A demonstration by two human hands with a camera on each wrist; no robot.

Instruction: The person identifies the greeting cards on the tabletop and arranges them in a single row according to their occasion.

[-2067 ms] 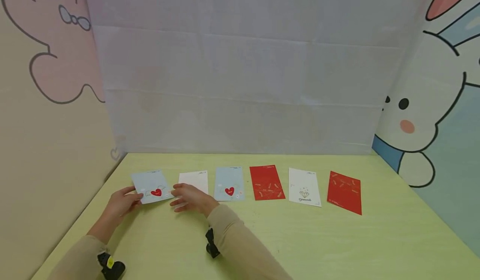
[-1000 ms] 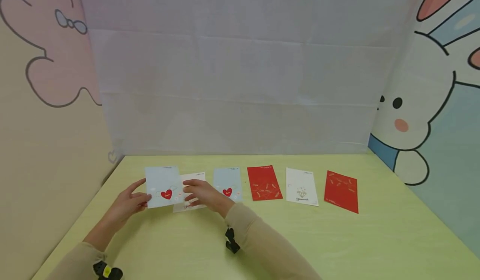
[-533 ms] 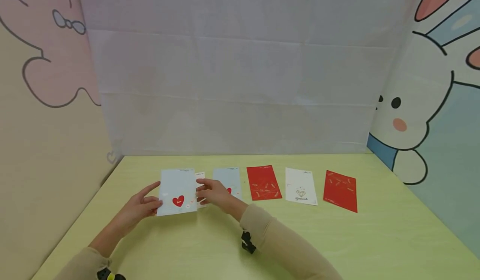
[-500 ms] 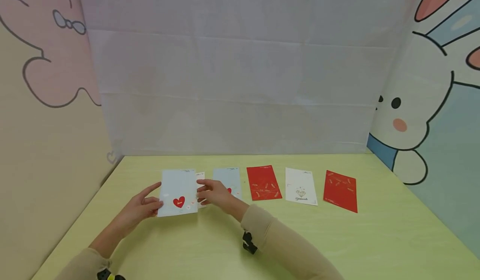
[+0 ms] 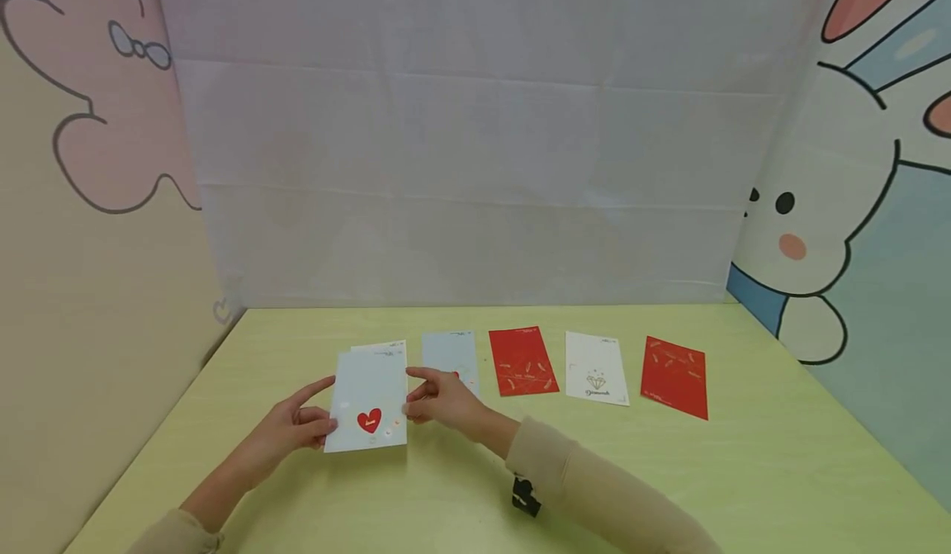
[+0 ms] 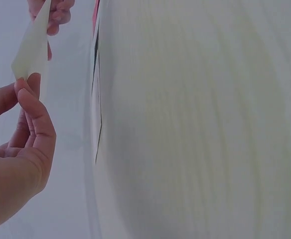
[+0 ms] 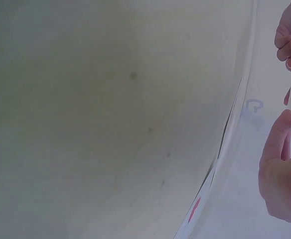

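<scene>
A light blue card with a red heart (image 5: 369, 397) is lifted off the table, tilted toward me. My left hand (image 5: 286, 430) pinches its left edge between thumb and fingers. At the right edge, my right hand (image 5: 453, 401) pinches the same card. Seen nearly edge-on, the card (image 6: 32, 50) spans both hands in the left wrist view, with the left hand (image 6: 23, 134) nearer. The right wrist view has the right hand (image 7: 285, 174) at the card's near edge. A white card (image 5: 379, 346) lies partly hidden behind the held one.
On the yellow-green table (image 5: 565, 471) a row runs rightward: another light blue heart card (image 5: 449, 352), partly behind the right hand, a red card (image 5: 523, 362), a white diamond card (image 5: 597, 368) and a second red card (image 5: 674, 376). A white sheet (image 5: 475, 141) hangs behind.
The heart card has come up from the table's left end and moved right and nearer to me in the left hand. The right hand has moved right and now pinches its right edge.
</scene>
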